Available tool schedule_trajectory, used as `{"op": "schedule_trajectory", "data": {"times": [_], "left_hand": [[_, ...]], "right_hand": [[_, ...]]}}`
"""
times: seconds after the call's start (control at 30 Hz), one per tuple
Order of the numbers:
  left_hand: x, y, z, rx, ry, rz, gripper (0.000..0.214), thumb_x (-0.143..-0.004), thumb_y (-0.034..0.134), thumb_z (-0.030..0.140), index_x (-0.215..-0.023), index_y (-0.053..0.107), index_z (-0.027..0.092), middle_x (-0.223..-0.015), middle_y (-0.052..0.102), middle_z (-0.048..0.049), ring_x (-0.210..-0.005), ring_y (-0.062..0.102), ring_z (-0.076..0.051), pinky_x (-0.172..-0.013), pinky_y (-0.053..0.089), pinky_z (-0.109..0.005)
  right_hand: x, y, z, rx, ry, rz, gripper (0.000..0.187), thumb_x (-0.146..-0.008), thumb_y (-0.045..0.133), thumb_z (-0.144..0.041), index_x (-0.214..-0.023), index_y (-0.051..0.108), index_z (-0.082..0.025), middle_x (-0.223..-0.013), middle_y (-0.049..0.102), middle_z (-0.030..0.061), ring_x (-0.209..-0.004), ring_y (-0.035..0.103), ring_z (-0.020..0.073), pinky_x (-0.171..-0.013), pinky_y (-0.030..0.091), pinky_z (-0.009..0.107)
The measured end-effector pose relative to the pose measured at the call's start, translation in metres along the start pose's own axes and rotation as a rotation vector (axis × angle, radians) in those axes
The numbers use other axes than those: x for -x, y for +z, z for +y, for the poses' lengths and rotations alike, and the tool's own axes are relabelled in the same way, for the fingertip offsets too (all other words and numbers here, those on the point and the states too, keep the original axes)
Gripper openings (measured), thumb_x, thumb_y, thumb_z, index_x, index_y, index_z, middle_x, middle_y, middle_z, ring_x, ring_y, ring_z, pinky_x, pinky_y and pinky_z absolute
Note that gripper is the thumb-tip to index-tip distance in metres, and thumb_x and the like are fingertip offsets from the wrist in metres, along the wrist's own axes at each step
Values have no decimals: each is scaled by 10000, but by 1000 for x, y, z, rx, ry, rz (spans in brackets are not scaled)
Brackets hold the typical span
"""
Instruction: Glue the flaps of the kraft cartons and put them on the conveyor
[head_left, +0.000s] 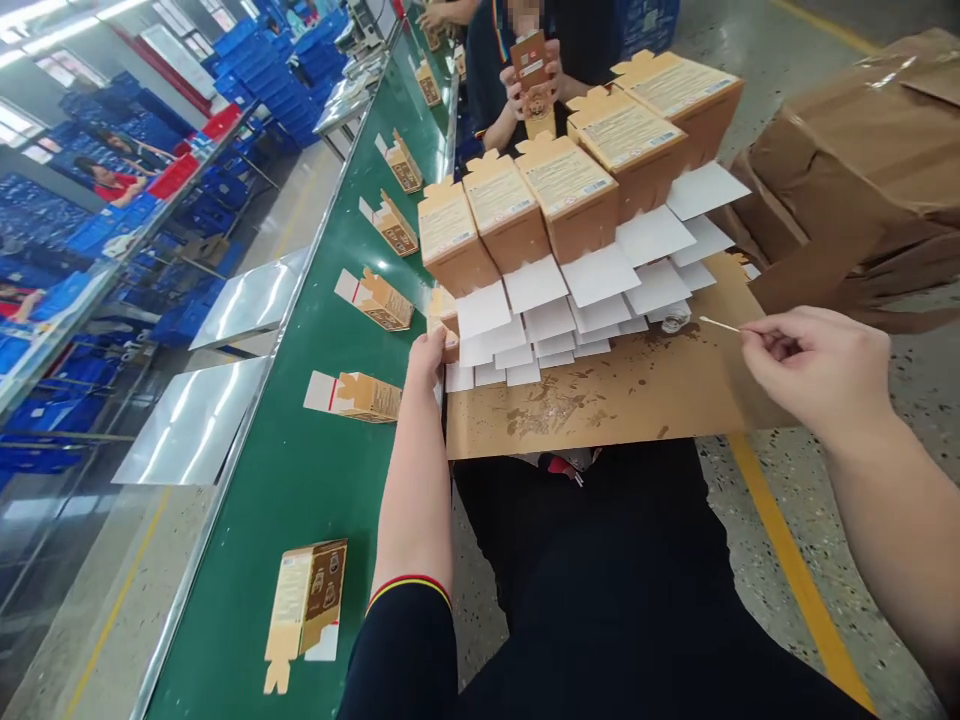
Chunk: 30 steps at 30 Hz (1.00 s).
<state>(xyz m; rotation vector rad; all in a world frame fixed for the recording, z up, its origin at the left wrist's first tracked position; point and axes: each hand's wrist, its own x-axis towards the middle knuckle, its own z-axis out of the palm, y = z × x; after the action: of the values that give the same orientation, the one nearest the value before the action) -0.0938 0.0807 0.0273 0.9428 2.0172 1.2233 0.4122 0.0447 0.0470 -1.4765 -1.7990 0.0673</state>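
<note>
My right hand (821, 370) pinches a thin cotton swab (721, 324), its white tip pointing left over the cardboard sheet (645, 395). Wet dark spots mark that sheet. A small clear round dish (676, 317) sits beside the swab tip. At the lower left corner of the stack, my left hand (426, 362) closes on a small brown carton (451, 345); most of its fingers are hidden. Stacked above are several tan cartons (574, 195) with white flaps (600, 273) hanging out toward me.
On my left runs a green conveyor belt (352, 480), carrying several open cartons (315, 595) spaced along it. Across the stack a person (491, 90) holds up a brown carton (531, 75). A large brown cardboard box (862, 150) stands at the right. Blue crates (262, 70) are piled behind.
</note>
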Motion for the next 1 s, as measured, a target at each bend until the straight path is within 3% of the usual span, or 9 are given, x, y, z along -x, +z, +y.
{"op": "schedule_trajectory", "data": {"times": [0.1,0.2,0.33,0.5,0.63,0.7,0.77,0.9,1.0], "left_hand": [[15,-18,-9,114,-50,111,264,-910,756,427,-1040,694,206,-1032,800,-114,-1117,797,-301,-990,666,-452],[46,-45,-21,341,37,229,460,-883,859,511,-1201,680,232,-1343,785,-157,-1300,781,-317,-1067,677,-481],[107,-61,-29,560,186,133,767,-792,1004,552,-1434,699,263,-1615,697,-166,-1567,640,-392,-1218,627,-536],[165,-32,-36,574,121,21,850,-708,1098,548,-1430,753,260,-1604,729,-155,-1562,653,-404,-1305,560,-537],[179,3,-54,524,98,16,881,-661,1107,614,-1381,736,266,-1492,782,-156,-1470,725,-385,-1296,555,-553],[181,12,-60,502,80,19,898,-658,1106,619,-1380,706,265,-1448,793,-154,-1426,751,-377,-1284,559,-570],[181,14,-63,482,67,17,906,-655,1112,603,-1379,678,273,-1423,798,-139,-1390,767,-363,-1273,565,-569],[180,10,-62,447,71,-5,907,-653,1123,570,-1358,637,272,-1416,787,-134,-1346,780,-349,-1246,584,-557],[180,9,-62,413,82,-28,925,-661,1118,579,-1365,605,266,-1433,766,-143,-1352,769,-355,-1242,584,-566]], "right_hand": [[-12,2,4,56,20,-144,129,-832,681,-153,-739,746,-215,-705,689,39,-705,638,180,-699,475,307],[-26,13,5,110,-3,-297,151,-873,675,-144,-747,736,-199,-758,715,55,-736,637,184,-712,460,306],[-44,32,6,214,-84,-462,205,-931,629,-149,-774,760,-166,-800,729,94,-718,627,199,-701,461,322],[-50,34,18,268,-145,-490,219,-958,616,-163,-836,798,-150,-864,784,133,-768,674,222,-719,503,336],[-25,20,17,197,-97,-312,180,-938,677,-191,-798,789,-201,-794,779,92,-777,706,219,-722,529,342],[1,18,0,62,-102,-228,170,-958,698,-225,-835,814,-218,-734,753,62,-695,679,204,-674,535,348],[33,26,-31,-158,-164,-237,168,-990,699,-243,-890,834,-230,-737,759,42,-634,651,189,-609,536,338],[87,71,-104,-491,-260,-396,235,-1035,640,-125,-896,798,-228,-765,727,19,-632,614,148,-599,499,290],[102,107,-135,-537,-286,-447,282,-1038,578,-84,-829,712,-217,-765,648,14,-645,560,140,-625,465,279]]}}
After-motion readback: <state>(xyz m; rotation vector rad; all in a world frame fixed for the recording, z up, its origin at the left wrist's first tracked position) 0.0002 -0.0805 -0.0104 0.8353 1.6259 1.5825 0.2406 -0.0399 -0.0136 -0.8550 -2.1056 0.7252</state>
